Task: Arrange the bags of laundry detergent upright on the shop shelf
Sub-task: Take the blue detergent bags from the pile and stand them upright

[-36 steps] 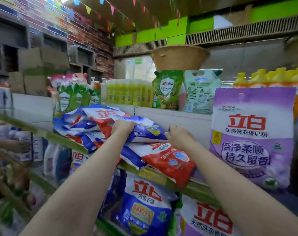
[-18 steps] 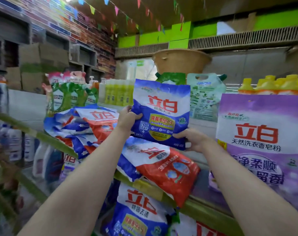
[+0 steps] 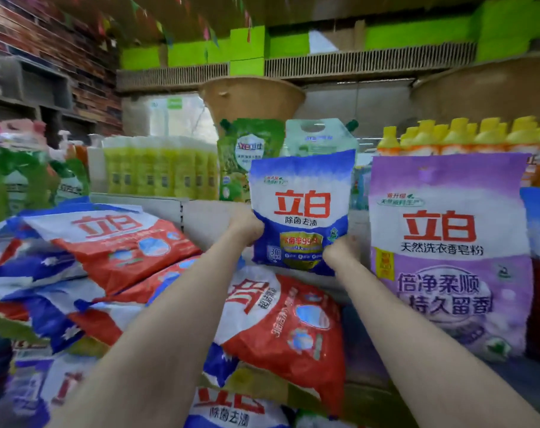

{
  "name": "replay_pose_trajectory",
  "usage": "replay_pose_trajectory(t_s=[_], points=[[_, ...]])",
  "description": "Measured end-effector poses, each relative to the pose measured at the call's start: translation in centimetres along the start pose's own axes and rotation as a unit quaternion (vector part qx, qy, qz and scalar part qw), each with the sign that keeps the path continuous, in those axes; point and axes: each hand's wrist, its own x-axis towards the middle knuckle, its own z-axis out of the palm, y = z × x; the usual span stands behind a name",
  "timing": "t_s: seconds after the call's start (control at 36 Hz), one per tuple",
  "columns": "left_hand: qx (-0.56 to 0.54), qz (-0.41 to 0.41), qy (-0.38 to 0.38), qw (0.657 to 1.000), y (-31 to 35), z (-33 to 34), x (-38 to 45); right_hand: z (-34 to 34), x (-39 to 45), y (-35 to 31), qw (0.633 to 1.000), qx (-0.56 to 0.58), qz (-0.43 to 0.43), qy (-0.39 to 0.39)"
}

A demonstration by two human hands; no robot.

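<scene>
I hold a blue and white detergent bag (image 3: 301,208) upright above the shelf, toward the back. My left hand (image 3: 247,227) grips its lower left edge and my right hand (image 3: 339,251) grips its lower right corner. Below it several red, white and blue detergent bags lie flat in a heap, the nearest a red one (image 3: 281,329), another (image 3: 114,239) further left. A big purple detergent bag (image 3: 448,251) stands upright just right of the held bag.
The shelf's green front rail (image 3: 256,381) runs below the heap, with more bags (image 3: 231,409) on the shelf beneath. Behind stand yellow-green bottles (image 3: 160,168), green refill pouches (image 3: 247,156), yellow-capped bottles (image 3: 466,137) and a tan basket (image 3: 250,97).
Both hands lifted the blue bag off the heap, turned it upright, and carried it right and back, close to the purple bag.
</scene>
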Motion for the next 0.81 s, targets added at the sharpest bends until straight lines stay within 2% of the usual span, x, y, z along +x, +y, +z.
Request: replay_pose_trajectory(t_s=[0.11, 0.17, 0.22, 0.33, 0.47, 0.58, 0.69, 0.81], points=[[0.015, -0.026, -0.074, 0.997, -1.2, 1.4, 0.2, -0.4, -1.4, 1.2, 0.972, -0.201, -0.023, -0.118], [0.021, -0.015, -0.083, 0.996, -1.3, 1.6, 0.4, -0.2, -2.5, 0.9, 0.949, -0.291, -0.060, -0.107], [0.014, -0.018, -0.109, 0.994, -1.1, 1.7, 0.3, 0.1, -3.0, 0.8, 0.938, -0.329, -0.064, -0.088], [0.041, -0.003, -0.126, 0.991, -1.1, 1.6, -0.2, 0.2, -3.9, 0.4, 0.960, -0.278, -0.018, -0.030], [0.100, 0.060, -0.106, 0.987, -1.6, 0.7, -0.5, -0.5, -5.9, -1.4, 0.962, -0.266, -0.045, 0.032], [0.159, 0.053, -0.078, 0.983, -1.6, -1.7, -1.5, -1.7, -7.1, -2.7, 0.961, -0.262, -0.085, 0.026], [0.231, 0.028, -0.026, 0.972, -2.3, -4.5, -3.7, -2.1, -8.0, -3.7, 0.951, -0.278, -0.138, -0.015], [0.270, -0.007, -0.031, 0.962, -3.2, -6.2, -5.9, -1.9, -9.1, -4.5, 0.940, -0.287, -0.171, -0.067]])
